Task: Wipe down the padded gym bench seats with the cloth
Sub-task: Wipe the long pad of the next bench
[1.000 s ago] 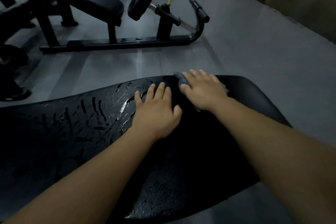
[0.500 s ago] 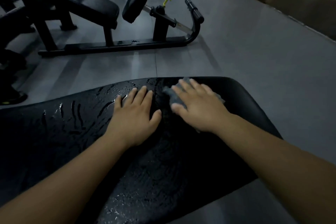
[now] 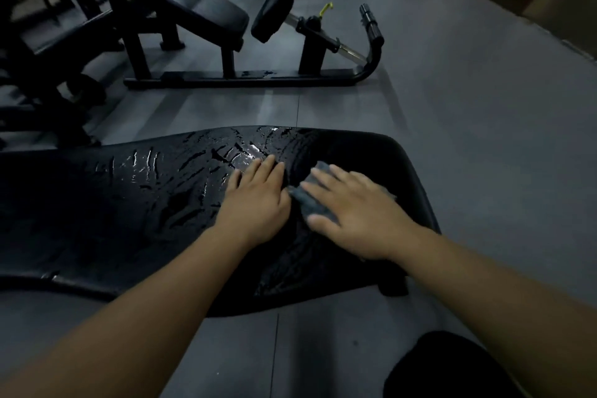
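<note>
Right hand [image 3: 358,213] lies flat, fingers spread, pressing the limp grey cloth [image 3: 310,202] onto the bench pad [image 3: 129,203]; left hand [image 3: 258,200] rests flat just beside. The pad looks wet, likely slippery in this dim view: press, don't pinch.

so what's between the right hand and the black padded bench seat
A grey cloth, pressed flat under the right hand onto the wet black padded bench seat; the head view shows it.

Wet glossy bench pad [image 3: 135,197]; soft cloth [image 3: 311,203]
</note>
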